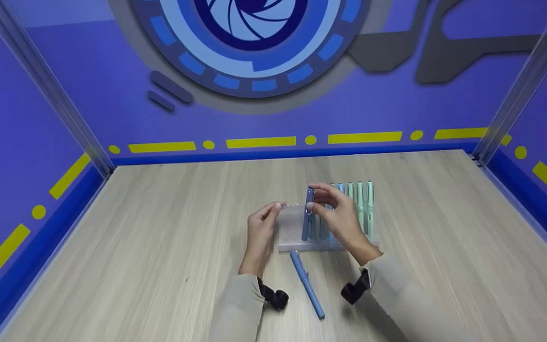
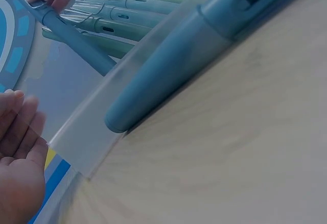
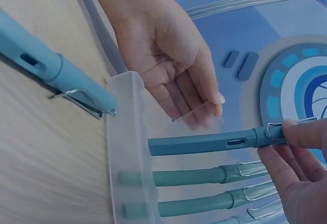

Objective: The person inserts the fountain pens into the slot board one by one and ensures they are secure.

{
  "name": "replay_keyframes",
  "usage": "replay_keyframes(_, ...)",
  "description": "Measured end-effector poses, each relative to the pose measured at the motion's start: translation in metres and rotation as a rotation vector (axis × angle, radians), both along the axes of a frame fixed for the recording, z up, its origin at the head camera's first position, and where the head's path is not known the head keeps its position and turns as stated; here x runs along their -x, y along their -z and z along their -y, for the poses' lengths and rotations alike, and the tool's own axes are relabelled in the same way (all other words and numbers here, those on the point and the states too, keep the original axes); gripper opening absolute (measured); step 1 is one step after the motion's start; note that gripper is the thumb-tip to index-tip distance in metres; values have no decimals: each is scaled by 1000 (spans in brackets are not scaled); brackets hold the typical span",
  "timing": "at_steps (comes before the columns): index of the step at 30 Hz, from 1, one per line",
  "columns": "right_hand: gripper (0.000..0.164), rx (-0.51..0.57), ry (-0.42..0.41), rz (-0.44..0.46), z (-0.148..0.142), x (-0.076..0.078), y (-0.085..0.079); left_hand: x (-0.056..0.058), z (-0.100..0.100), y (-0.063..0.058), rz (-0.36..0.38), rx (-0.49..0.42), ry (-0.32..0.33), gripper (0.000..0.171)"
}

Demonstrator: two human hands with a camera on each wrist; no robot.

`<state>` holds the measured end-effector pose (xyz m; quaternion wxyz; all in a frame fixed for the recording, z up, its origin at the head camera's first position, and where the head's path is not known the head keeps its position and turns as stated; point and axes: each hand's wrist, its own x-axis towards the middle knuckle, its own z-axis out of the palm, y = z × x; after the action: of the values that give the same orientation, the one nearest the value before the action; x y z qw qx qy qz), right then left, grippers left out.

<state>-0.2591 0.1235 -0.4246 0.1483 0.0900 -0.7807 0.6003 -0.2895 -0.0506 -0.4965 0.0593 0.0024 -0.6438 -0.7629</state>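
Note:
A dark blue pen [image 1: 308, 218] with a silver clip stands nearly upright at the front of a clear pen stand [image 1: 290, 223]. My right hand [image 1: 341, 216] pinches it by the cap between thumb and fingers. In the right wrist view the pen's lower end [image 3: 163, 146] meets the stand's frosted base [image 3: 127, 147]; whether it sits in a slot I cannot tell. My left hand [image 1: 261, 232] pinches the upper left corner of the stand's clear back panel between thumb and fingers. Another blue pen [image 1: 307, 285] lies on the table in front of the stand, between my forearms.
Several green and blue pens [image 1: 360, 204] stand in a row on the right part of the stand, partly behind my right hand. The wooden table [image 1: 159, 237] reaches to blue walls [image 1: 88, 104] at the back and sides.

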Motion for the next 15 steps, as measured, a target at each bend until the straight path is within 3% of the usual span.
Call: replay_keyframes(15,42,-79,26,29,3,3,12,0,-1,-2,13,-5,-8,31)
